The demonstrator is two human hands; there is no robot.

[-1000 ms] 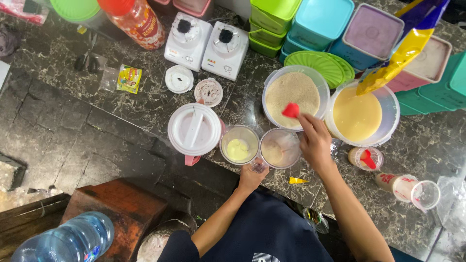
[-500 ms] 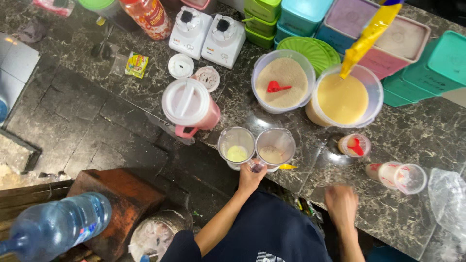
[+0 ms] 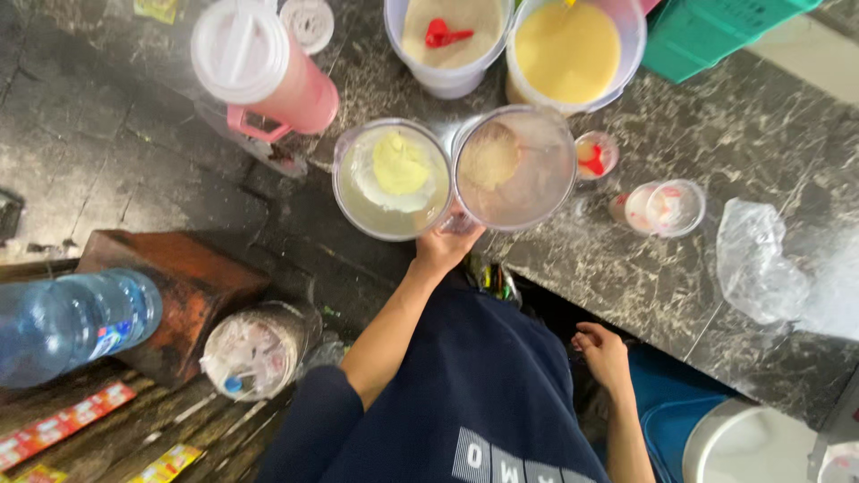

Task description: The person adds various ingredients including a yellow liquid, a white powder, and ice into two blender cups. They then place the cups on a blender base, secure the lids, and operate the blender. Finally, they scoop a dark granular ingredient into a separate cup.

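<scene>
I see the left hand (image 3: 440,249) with its grip pinching two clear plastic cups (image 3: 455,174) where their rims meet, at the near edge of the dark marbled stone desk (image 3: 680,295); one cup holds a pale yellow-green powder, the other a beige one. The right hand (image 3: 605,354) hangs low beside the dark blue shirt, below the desk edge, fingers loosely curled around nothing, well apart from the cups. Further back on the desk: a pink jug (image 3: 268,76) with a white lid, a tub of beige powder (image 3: 449,40) with a red scoop in it, a tub of yellow powder (image 3: 567,52), two small cups (image 3: 664,207) and a crumpled clear bag (image 3: 761,264) to the right. A green container (image 3: 716,36) sits at the top right corner. Below left, off the desk: a blue water bottle (image 3: 72,324) on its side, a brown wooden block (image 3: 170,295), a bucket of scraps (image 3: 255,351).
</scene>
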